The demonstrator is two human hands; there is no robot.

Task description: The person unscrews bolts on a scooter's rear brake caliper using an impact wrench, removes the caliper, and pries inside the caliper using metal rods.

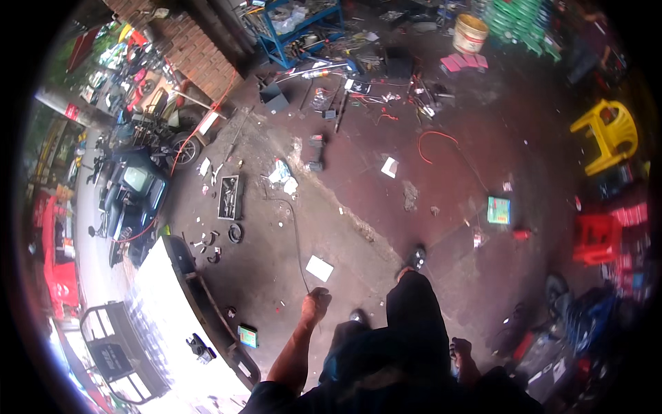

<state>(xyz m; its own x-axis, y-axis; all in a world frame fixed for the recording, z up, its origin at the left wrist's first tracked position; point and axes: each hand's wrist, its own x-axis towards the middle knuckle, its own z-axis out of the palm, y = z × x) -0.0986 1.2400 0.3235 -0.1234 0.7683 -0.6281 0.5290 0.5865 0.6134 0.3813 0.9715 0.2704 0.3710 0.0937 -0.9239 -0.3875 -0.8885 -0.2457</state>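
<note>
My left hand (316, 304) hangs over the floor with its fingers curled closed. A thin dark cable (297, 234) on the floor runs up to this fist; whether the fingers grip it, I cannot tell. Just beyond the hand lies a white sheet (320, 268). My right hand (465, 350) is down beside my right leg, also closed. Something small and partly pale shows at its fingers, too blurred to name. One foot (417, 258) is forward of the other on the floor.
Left stand a white vehicle body (172, 314) with a dark edge and a parked motor scooter (138, 183). A metal parts tray (230, 197), power tool (315, 152) and green box (498, 210) lie ahead. Right are yellow (608, 136) and red (596, 239) plastic seats.
</note>
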